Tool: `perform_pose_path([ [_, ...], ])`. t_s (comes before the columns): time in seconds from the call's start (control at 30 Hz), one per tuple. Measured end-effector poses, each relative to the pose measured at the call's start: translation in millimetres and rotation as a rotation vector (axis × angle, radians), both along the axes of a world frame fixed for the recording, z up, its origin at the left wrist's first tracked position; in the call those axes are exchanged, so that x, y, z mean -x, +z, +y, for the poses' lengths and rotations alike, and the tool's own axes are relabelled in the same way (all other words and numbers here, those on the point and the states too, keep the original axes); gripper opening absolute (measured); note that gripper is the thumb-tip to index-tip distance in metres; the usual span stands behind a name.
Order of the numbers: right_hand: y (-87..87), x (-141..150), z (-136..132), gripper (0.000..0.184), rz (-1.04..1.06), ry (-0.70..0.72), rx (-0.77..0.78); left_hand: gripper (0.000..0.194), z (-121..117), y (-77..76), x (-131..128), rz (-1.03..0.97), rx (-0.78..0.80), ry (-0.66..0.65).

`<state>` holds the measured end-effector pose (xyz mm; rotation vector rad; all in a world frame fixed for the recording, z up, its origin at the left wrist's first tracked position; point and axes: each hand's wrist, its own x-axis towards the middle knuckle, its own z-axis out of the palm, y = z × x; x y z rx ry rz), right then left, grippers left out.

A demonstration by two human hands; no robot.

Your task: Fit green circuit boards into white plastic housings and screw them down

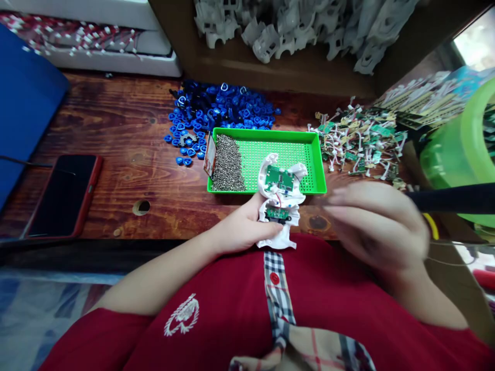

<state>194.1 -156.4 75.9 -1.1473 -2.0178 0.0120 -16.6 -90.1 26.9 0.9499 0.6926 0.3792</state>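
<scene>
My left hand (247, 226) is closed around the lower part of a white plastic housing (284, 239), its thumb lying over the front. Two green circuit boards sit in the housing, a larger upper board (279, 179) and a smaller lower board (276, 213), with thin wires between them. Off to the right, my right hand (379, 226) is smeared by motion, its fingers curled. From it a black rod-shaped tool (456, 199) sticks out to the right; the tool's tip cannot be made out. Behind the housing lies a green perforated tray (319, 170) with small metal screws (228, 165) heaped at its left end.
Blue plastic parts (232, 108) are piled behind the tray. Small wired circuit boards (359, 136) lie to its right, near a green tub (444, 149). A box of white housings (301, 26) stands at the back. A phone (64, 193) lies at left.
</scene>
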Motion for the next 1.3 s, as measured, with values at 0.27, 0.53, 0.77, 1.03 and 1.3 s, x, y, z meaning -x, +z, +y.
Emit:
perform_pose_path([
  [0.27, 3.0, 17.4, 56.5, 0.021, -0.575, 0.322, -0.273, 0.066, 1.2, -0.9, 4.5, 0.039, -0.204, -0.108],
  [0.53, -3.5, 8.7, 45.6, 0.023, -0.504, 0.33, -0.251, 0.056, -2.5, -3.6, 2.0, -0.011, -0.415, -0.005],
  [0.77, -20.4, 19.9, 30.2, 0.019, -0.178, 0.2, -0.119, 0.057, -2.2, -12.1, 3.7, 0.011, -0.78, -0.014],
  [1.03, -30.1, 16.7, 31.1, 0.028, -0.085, 0.271, -0.167, 0.055, -0.1, -9.1, 5.9, 0.028, -0.86, -0.071],
  [1.3, -32.6, 19.5, 29.8, 0.026, -0.04, 0.229, -0.152, 0.055, -0.2, -10.6, 5.5, 0.039, -0.837, -0.074],
])
